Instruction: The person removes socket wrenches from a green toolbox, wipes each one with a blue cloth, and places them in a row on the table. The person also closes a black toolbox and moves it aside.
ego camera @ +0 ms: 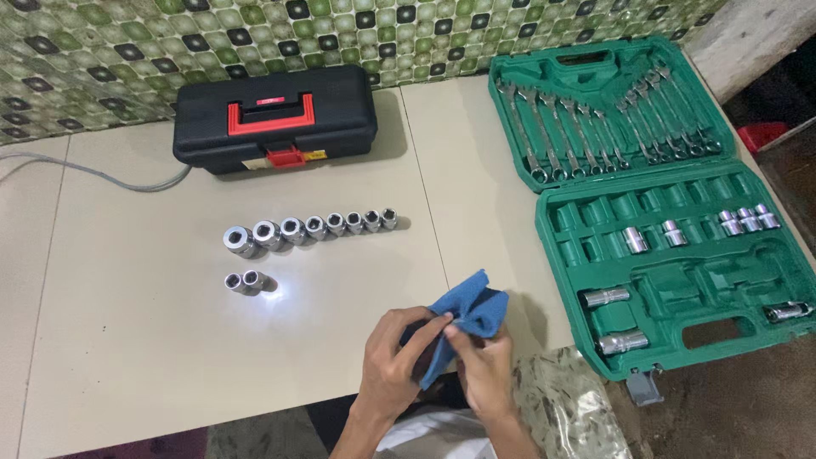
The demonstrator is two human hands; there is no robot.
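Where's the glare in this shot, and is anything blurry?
Head view: a bright hotspot glares on the pale table just right of the two loose sockets; the row of sockets shows sharp highlights; the hands and blue cloth look slightly soft; the open green tool case is evenly lit.

A black toolbox (276,119) with red handle and latch sits by the green tiled wall (170,42). In front of it – a row of chrome sockets (310,229) (two more (244,281) nearer). To its right – an open green tool case (654,204); left, a grey cable (85,170).
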